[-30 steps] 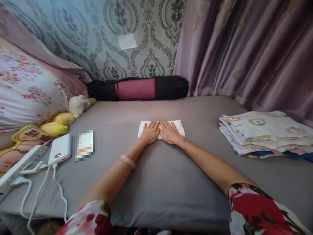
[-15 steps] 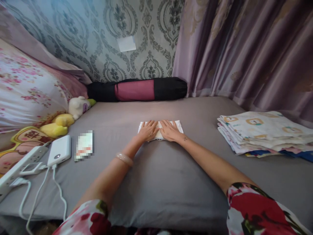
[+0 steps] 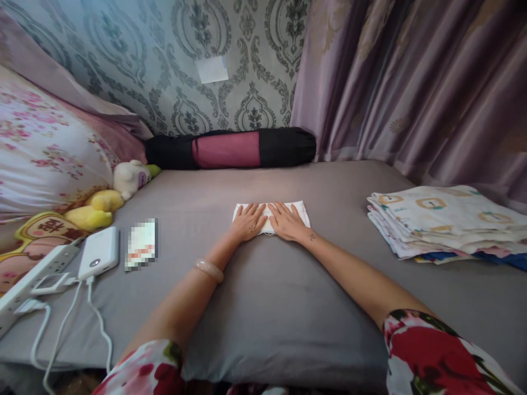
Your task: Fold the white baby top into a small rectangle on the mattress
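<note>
A small folded white cloth (image 3: pixel 303 211) lies flat on the grey sheet (image 3: pixel 263 307), in the middle of the head view. My left hand (image 3: pixel 249 222) rests palm down on its left part, fingers stretched out and pointing away from me. On the right part lies my right hand (image 3: pixel 287 221), also flat with the fingers spread. The two thumbs come close together near the cloth's middle. Much of the cloth is hidden beneath both hands.
To the right is a stack of folded printed cloths (image 3: pixel 444 219). At left are a power strip (image 3: pixel 45 274), a white power bank (image 3: pixel 99 252) with cables, a blurred-out card (image 3: pixel 141 245) and plush toys (image 3: pixel 94 208). A black and pink bolster-shaped bag (image 3: pixel 226 150) lies along the wall.
Both hands stay on the white cloth; the fingers have spread slightly and the hands sit a little further apart. The view has shifted very slightly.
</note>
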The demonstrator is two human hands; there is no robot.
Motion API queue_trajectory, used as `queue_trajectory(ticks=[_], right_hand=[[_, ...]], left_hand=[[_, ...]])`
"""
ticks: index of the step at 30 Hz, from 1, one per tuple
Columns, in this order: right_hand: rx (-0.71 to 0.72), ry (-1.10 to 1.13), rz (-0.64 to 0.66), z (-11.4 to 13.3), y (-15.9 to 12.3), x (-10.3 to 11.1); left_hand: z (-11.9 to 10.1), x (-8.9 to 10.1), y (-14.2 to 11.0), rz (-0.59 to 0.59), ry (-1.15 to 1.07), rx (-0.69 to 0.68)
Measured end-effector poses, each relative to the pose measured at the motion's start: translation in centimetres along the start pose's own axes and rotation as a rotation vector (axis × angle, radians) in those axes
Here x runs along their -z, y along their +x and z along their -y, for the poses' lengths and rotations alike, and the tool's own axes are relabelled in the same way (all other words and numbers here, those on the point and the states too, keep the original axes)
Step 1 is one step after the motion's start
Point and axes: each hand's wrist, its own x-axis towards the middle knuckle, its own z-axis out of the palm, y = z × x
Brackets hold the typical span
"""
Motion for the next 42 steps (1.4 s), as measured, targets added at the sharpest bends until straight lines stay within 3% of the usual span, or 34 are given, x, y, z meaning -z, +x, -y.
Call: queue_trajectory(ticks=[5, 10, 18, 26, 32, 36, 42], right_hand=[[-0.016, -0.004, 0.043, 0.1, -0.1, 0.7], [-0.063, -0.053, -0.032, -0.2, -0.5, 0.9], [-0.071, -0.033, -0.031, -0.9, -0.5, -0.3], [-0.080, -0.009, 0.014, -0.8, -0.4, 0.3], [-0.139, -0.029, -0.005, -2.6, -1.2, 1.6], [-0.176, -0.056, 0.025, -3.9, -1.6, 1.1], [-0.181, -0.084, 0.018, -4.0, -1.5, 0.3]], left_hand=[[0.4, 0.4, 0.2, 0.015, 0.006, -0.026], [1.3, 0.6, 0.2, -0.055, 0.015, -0.033], [2.3, -1.3, 0.1, -0.033, -0.021, 0.020], [2.2, -0.6, 0.1, 0.002, -0.039, 0.017], [3.8, 0.1, -0.7, -0.017, -0.060, 0.036], [5.0, -0.6, -1.3, -0.025, -0.105, 0.067], [5.0, -0.9, -1.6, -0.032, -0.156, 0.095]])
